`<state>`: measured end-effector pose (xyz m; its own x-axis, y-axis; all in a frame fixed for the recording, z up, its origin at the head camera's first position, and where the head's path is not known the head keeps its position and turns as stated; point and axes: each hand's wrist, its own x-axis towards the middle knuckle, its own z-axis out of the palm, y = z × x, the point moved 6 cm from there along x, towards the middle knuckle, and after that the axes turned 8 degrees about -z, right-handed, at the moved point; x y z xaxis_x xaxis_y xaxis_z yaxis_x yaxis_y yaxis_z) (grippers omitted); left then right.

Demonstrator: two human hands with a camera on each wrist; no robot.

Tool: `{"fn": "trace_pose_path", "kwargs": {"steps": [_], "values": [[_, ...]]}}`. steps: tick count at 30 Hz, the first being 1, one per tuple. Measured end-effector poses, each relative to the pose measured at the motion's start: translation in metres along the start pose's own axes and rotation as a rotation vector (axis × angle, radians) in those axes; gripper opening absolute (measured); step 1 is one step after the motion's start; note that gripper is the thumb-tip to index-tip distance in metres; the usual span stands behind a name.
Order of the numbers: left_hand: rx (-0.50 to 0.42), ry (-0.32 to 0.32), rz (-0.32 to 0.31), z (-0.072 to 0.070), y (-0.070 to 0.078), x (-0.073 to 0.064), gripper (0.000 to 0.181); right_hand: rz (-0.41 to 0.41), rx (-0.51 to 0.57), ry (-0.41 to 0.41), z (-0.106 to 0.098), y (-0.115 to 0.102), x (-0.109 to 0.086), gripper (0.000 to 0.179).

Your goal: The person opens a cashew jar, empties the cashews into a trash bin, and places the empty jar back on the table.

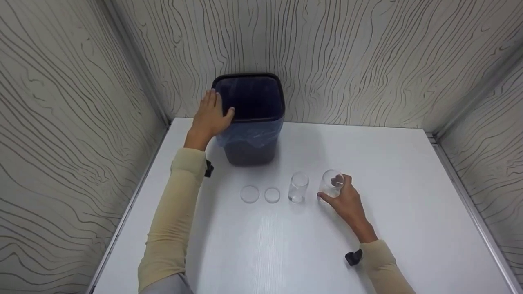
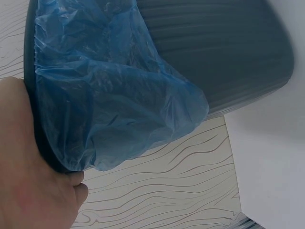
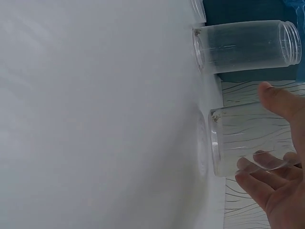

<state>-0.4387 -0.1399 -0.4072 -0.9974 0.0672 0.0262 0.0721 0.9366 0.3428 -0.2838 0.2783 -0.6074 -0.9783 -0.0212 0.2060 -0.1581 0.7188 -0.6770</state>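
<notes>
My left hand point(image 1: 210, 116) holds the rim of a dark trash bin point(image 1: 250, 153) at its near left corner. Its thumb lies over the front rim; in the left wrist view, fingertips point(image 2: 80, 191) show past the rim. A blue plastic bag point(image 2: 119, 109) lines the bin and folds over the outside. My right hand point(image 1: 345, 200) grips a wide clear jar point(image 1: 329, 185) between thumb and fingers, its base close over the table in the right wrist view point(image 3: 240, 136). Left of it stands a narrower clear jar point(image 1: 298, 188) with a threaded, uncapped mouth.
Two clear round lids, a larger one point(image 1: 249, 194) and a smaller one point(image 1: 272, 195), lie flat on the white table point(image 1: 310, 253) in front of the bin. Walls with a wavy line pattern point(image 1: 347, 61) close in the table at the back and sides.
</notes>
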Motion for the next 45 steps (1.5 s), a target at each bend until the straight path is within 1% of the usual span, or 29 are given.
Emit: {"fn": "trace_pose_path", "kwargs": {"steps": [6, 11, 14, 24, 30, 37, 45], "values": [[-0.004, 0.002, 0.001, -0.001, 0.001, -0.001, 0.083, -0.047, 0.023, 0.019, 0.000, -0.001, 0.000, 0.088], [-0.001, 0.004, -0.001, -0.001, 0.001, -0.001, 0.082, 0.004, 0.054, -0.010, 0.004, 0.002, 0.000, 0.087], [0.002, 0.005, 0.001, 0.000, 0.001, 0.000, 0.082, 0.021, 0.061, -0.020, 0.006, 0.004, -0.001, 0.087], [-0.012, 0.002, 0.007, -0.002, 0.001, -0.002, 0.082, 0.024, 0.097, -0.020, 0.010, 0.008, -0.001, 0.089], [-0.007, 0.011, 0.012, -0.001, 0.001, -0.002, 0.082, 0.045, 0.137, -0.041, 0.012, 0.011, -0.003, 0.089], [0.007, 0.011, 0.013, -0.001, 0.001, -0.001, 0.082, 0.057, 0.126, -0.058, 0.013, 0.013, -0.003, 0.088], [0.008, 0.002, 0.007, 0.000, 0.000, 0.001, 0.082, 0.062, 0.124, -0.055, 0.013, 0.014, -0.004, 0.087]]}}
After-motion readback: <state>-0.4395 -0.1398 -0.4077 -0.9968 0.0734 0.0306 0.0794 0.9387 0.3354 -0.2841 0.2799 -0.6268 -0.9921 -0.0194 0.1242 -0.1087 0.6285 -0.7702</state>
